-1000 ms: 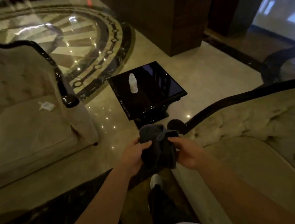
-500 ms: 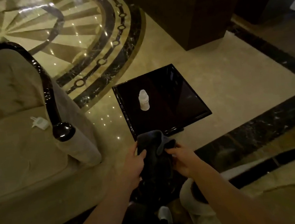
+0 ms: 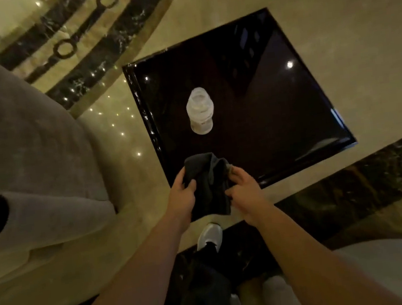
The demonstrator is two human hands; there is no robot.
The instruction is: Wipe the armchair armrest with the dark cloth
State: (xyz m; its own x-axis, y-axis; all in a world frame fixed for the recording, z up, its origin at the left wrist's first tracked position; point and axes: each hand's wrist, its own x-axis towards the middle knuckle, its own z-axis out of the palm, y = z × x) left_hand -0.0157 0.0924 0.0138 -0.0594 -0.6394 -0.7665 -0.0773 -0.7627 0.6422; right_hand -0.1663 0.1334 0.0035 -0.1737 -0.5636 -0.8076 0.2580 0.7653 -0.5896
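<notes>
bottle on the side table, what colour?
White, translucent-looking bottle, on the glossy black table; head view.

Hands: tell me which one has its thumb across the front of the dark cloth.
The left hand; its thumb lies over the cloth, unlike the right hand.

Matt dark cloth (image 3: 207,184); glossy black table (image 3: 278,107); polished marble floor (image 3: 355,19).

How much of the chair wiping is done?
Nothing shows as wiped yet. Done: the dark cloth is picked up. In hand: the left hand and right hand both grip it, bunched, above the near edge of the black table, where a white bottle stands. Left: the cloth touches no chair; the armchair armrest at the left is apart from it, so all the wiping remains.
</notes>
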